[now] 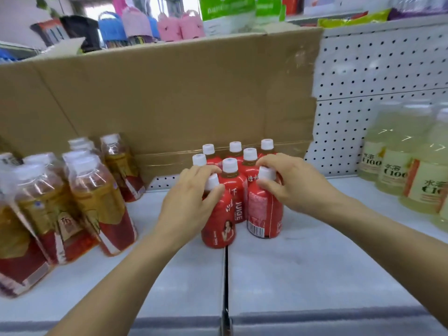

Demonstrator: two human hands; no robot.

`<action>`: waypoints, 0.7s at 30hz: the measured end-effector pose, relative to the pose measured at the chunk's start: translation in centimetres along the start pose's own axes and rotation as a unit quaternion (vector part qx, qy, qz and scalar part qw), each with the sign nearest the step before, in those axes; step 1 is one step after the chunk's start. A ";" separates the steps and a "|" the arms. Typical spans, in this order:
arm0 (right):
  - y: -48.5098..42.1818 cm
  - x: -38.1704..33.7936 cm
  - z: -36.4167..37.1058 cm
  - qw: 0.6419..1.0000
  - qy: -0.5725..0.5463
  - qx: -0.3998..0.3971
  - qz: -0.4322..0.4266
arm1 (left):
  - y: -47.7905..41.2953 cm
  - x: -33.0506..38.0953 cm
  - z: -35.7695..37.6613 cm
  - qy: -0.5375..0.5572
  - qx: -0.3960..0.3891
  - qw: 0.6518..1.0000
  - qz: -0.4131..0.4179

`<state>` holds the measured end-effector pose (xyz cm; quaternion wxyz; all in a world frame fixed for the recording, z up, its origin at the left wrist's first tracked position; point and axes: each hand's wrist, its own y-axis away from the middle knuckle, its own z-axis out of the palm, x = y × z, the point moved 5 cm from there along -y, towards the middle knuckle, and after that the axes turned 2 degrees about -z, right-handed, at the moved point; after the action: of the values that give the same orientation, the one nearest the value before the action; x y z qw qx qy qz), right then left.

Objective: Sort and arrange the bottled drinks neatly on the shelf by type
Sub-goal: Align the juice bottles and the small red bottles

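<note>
My left hand (191,200) gripped the neck of the front-left red juice bottle (219,226). My right hand (291,183) grasped the front-right red bottle (265,214) at its cap. Both stood upright on the shelf (315,263), fronting the red cluster (234,187) between amber bottles (97,202) and pale yellow bottles (397,173).

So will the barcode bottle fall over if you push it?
Perhaps, if pushed high, where the right hand grips: the barcode bottle is tall and narrow. The middle bottle looks filled to the neck, so this one is probably heavy. Its glossy wrap may be slippery.
</note>
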<state>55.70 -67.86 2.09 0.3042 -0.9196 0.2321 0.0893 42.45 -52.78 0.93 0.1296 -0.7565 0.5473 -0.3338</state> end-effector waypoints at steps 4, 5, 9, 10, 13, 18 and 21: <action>0.7 2.4 -1.9 0.999 0.018 0.002 0.038 | 0.3 -1.8 -1.4 -0.044 0.013 0.999 0.011; 0.9 3.2 -2.5 0.998 0.024 0.000 0.052 | 0.3 -2.3 -1.9 -0.061 0.007 0.998 -0.002; 0.9 7.0 -4.7 0.992 0.063 -0.015 0.109 | -0.2 -3.2 -3.6 -0.132 -0.021 0.991 -0.032; 0.6 7.9 -5.0 0.991 0.071 -0.019 0.116 | -0.6 -2.6 -3.9 -0.131 -0.015 0.991 -0.023; -0.6 10.1 -5.0 0.988 0.058 -0.028 0.138 | -3.5 1.2 -3.8 -0.089 0.013 0.995 0.036; -4.4 13.2 -3.6 0.990 0.003 -0.035 0.138 | -12.4 6.9 1.8 -0.016 -0.111 0.993 0.045; -6.4 14.6 -2.5 0.989 0.002 -0.038 0.141 | -16.2 7.7 6.4 -0.051 -0.210 0.976 0.016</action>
<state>71.65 -70.25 2.99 0.2526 -0.8887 0.3566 0.1385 60.00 -54.94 8.02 0.0015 -0.7739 0.6099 -0.1704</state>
